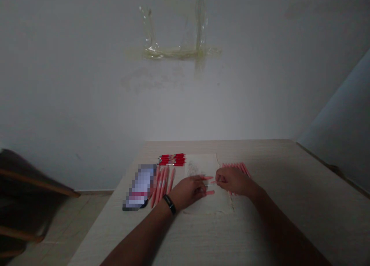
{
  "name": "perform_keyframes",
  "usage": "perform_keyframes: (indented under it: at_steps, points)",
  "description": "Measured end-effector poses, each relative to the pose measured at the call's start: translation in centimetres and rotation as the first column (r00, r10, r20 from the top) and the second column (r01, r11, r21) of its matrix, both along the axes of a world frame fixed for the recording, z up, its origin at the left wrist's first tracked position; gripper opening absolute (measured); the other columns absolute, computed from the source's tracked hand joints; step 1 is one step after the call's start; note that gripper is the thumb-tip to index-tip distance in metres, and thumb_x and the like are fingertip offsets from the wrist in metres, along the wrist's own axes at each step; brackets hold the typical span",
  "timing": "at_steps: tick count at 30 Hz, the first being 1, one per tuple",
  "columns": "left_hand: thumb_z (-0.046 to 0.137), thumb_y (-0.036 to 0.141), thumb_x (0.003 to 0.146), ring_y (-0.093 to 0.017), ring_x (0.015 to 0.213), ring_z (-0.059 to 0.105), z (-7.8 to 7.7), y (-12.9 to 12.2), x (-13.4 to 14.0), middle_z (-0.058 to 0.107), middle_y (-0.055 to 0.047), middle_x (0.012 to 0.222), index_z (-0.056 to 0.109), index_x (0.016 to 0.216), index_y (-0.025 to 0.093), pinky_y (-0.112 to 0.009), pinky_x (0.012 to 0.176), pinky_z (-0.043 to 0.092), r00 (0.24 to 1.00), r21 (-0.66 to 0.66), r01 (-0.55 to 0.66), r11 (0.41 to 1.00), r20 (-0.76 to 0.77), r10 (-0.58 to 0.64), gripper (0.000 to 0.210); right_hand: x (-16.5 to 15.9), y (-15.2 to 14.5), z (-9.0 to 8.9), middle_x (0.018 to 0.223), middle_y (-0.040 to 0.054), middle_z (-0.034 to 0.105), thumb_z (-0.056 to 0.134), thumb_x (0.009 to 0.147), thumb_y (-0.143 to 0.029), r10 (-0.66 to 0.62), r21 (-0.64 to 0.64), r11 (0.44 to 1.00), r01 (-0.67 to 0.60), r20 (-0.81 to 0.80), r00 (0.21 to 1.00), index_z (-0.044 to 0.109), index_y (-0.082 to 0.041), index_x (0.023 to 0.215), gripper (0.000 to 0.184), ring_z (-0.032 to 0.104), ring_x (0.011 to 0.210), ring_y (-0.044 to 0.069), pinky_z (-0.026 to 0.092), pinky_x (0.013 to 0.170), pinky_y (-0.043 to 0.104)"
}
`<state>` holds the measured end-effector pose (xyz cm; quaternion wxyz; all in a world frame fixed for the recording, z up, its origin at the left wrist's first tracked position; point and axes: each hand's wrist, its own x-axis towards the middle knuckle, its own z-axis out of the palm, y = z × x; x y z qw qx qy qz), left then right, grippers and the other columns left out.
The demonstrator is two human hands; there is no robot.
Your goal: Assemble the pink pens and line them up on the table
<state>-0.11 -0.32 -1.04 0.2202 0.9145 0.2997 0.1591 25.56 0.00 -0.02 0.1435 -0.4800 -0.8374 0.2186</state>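
Observation:
My left hand [190, 191], with a dark band on the wrist, is closed over a sheet of paper [202, 208]. Pink pen barrel pieces [210, 193] stick out from its fingers, one above the other. Facing it, my right hand [234, 180] pinches a small, thin pink pen part [214, 182], its tip pointing towards the left hand. Whether the two parts touch is too blurred to tell. A row of pink pen pieces [245, 169] lies behind and partly under my right hand.
Several red pens [172, 160] lie stacked at the paper's far left corner. Pink pens [162, 185] lie left of my left hand, beside a pixelated phone-like object [140, 187]. The wooden table [202, 243] meets a wall [219, 112] with peeling tape [173, 54]. Dark furniture stands at left.

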Motion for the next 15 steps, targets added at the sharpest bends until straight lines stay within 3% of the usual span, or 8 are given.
perform_keyframes:
  at_steps: [6, 15]
  points:
    - [0.060, 0.026, 0.089, -0.017, 0.086, 0.060, 1.1, -0.3, 0.0, 0.064, -0.004, 0.094, 0.066, 0.095, 0.020, -0.026, 0.075, 0.046, 0.987, 0.024, -0.159, 0.987, 0.015, 0.158, 0.010, -1.7, -0.4, 0.2, 0.076, -0.0001, 0.065, 0.059, 0.082, -0.018, 0.034, 0.113, 0.993, -0.034, 0.005, 0.999, 0.066, -0.019, 0.084, 0.007, 0.057, 0.069, 0.013, 0.032, 0.060, 0.022]
    - [0.058, 0.019, 0.087, -0.016, 0.082, 0.057, 1.2, -0.2, 0.1, 0.062, -0.003, 0.089, 0.066, 0.089, 0.019, -0.023, 0.071, 0.041, 0.979, 0.020, -0.198, 0.980, 0.050, 0.197, 0.009, -4.1, -1.6, 0.4, 0.086, 0.0017, 0.069, 0.063, 0.085, -0.023, 0.074, 0.168, 0.983, -0.071, -0.013, 0.997, 0.067, -0.021, 0.095, 0.011, 0.061, 0.080, 0.016, 0.037, 0.071, 0.025]
